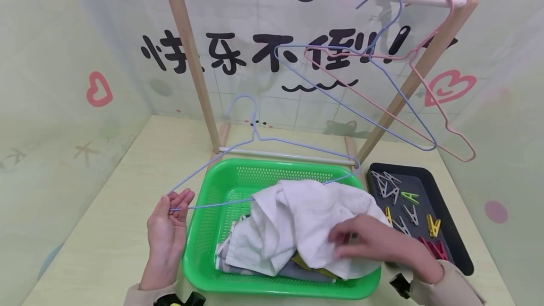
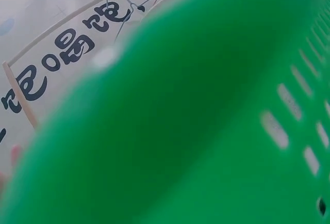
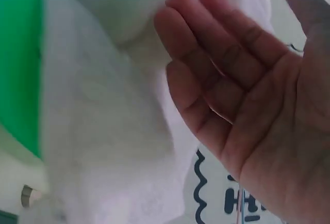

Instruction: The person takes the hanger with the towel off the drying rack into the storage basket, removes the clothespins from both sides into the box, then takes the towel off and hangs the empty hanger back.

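My left hand (image 1: 167,230) pinches one corner of a light blue wire hanger (image 1: 293,142), left of the basket in the head view. The hanger stands tilted above the basket, its hook pointing up. A crumpled white towel (image 1: 314,211) hides the middle of its lower bar; whether the towel hangs over the bar cannot be told. At the towel's right part is my right hand (image 1: 369,240), slightly blurred. The right wrist view shows that hand's palm (image 3: 273,126) with loosely bent fingers beside the white cloth (image 3: 108,146), gripping nothing.
The green basket (image 1: 278,288) holds the towel and grey and mustard cloths (image 1: 293,270). A wooden rack (image 1: 189,55) stands behind, with blue (image 1: 327,89) and pink (image 1: 444,119) hangers on its rail. Right of the basket, a dark tray (image 1: 461,249) contains several clothespins (image 1: 410,214).
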Tool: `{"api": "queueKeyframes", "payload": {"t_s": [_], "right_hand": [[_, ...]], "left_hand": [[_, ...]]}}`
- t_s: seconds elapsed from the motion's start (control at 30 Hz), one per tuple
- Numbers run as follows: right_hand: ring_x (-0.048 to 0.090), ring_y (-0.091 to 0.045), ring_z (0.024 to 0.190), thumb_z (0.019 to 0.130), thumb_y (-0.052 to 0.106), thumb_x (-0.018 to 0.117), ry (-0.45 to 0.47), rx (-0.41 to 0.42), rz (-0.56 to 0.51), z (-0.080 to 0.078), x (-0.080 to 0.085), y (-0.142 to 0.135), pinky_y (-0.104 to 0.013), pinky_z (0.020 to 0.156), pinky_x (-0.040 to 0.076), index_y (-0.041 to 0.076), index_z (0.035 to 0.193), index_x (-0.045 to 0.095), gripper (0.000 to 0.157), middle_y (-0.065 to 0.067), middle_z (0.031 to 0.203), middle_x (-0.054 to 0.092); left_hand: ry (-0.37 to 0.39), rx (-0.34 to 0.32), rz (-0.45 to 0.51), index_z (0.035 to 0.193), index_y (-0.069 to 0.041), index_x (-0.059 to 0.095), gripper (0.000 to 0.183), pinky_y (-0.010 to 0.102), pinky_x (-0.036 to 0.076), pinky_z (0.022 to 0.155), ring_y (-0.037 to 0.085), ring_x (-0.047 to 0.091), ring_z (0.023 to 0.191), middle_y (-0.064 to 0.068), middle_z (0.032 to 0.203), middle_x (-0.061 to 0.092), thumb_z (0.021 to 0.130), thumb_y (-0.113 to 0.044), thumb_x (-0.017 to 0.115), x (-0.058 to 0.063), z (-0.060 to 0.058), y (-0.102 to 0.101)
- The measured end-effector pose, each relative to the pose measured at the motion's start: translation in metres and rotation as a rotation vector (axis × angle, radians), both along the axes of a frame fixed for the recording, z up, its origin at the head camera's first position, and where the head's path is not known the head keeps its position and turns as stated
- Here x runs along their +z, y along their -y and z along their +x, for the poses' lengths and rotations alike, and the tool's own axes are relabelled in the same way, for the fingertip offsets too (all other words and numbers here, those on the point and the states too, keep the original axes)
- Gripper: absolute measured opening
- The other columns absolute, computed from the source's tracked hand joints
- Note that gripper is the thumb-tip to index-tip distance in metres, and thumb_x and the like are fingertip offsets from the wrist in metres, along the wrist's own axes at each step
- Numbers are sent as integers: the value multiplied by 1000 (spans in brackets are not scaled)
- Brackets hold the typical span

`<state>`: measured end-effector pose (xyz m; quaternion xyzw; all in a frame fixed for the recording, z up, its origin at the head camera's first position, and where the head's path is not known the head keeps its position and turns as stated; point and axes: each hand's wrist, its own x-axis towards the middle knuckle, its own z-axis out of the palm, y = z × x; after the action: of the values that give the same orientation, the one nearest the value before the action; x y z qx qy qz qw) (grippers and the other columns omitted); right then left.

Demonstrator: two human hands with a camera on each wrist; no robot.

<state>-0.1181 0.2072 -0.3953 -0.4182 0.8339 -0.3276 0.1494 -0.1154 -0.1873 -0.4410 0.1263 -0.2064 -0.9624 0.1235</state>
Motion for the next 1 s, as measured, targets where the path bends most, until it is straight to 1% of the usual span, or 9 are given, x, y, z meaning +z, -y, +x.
{"api": "queueKeyframes", "payload": {"t_s": [0.13,0.2,0.3,0.4,0.5,0.6,0.7,0.83,1.0], "right_hand": [[56,-1,68,92,22,62,-17,-253,-27,-7,11,1,-20,58,52,9,99,67,15,10,79,65],[55,0,64,92,23,62,-13,-319,-20,-11,13,6,-20,54,49,9,97,66,15,10,74,63],[52,-1,58,92,24,63,7,-343,-31,-15,13,17,-19,50,45,14,84,64,12,11,66,59],[47,-2,53,90,23,65,24,-360,-67,-17,11,25,-17,46,39,16,71,56,22,12,59,51],[41,-2,53,88,21,68,15,-386,-98,-17,9,30,-17,46,35,16,65,52,28,13,57,44],[39,-1,55,87,20,69,-5,-365,-115,-16,6,33,-17,47,35,15,64,53,28,13,57,41],[40,1,55,86,17,69,-58,-291,-137,-13,2,35,-16,47,38,15,65,54,26,14,58,43],[37,5,54,83,11,71,-181,-175,-166,-8,-4,39,-11,46,36,16,63,48,31,13,58,42],[32,6,56,84,13,70,-351,-29,-173,-2,-7,43,-4,49,30,17,60,43,36,12,60,40]], "left_hand": [[-55,-26,12,84,7,57,30,22,58,57,30,70,76,24,81,68,101,-12,40,1,2,0],[-67,-35,17,84,7,57,31,22,58,58,30,70,76,24,81,68,101,-12,40,2,2,0],[-75,-47,12,85,7,56,30,22,58,59,30,70,77,24,82,68,101,-12,40,2,2,-1],[-81,-56,1,86,6,56,29,21,58,60,29,70,78,24,83,68,101,-13,40,2,2,-3],[-82,-60,-11,86,6,56,29,21,58,61,29,70,79,23,83,69,100,-13,40,2,2,-4],[-57,-53,-16,86,6,55,28,21,58,61,28,70,79,23,83,69,100,-14,41,3,2,-5],[-1,-37,-21,86,5,55,27,20,58,60,28,70,79,22,83,69,100,-14,41,3,1,-5],[68,-19,-27,85,5,54,28,20,57,58,27,70,77,21,82,69,100,-15,41,4,0,-6],[101,-7,-41,83,5,54,30,19,57,56,26,70,75,21,80,69,101,-15,39,3,-1,-7]]}}
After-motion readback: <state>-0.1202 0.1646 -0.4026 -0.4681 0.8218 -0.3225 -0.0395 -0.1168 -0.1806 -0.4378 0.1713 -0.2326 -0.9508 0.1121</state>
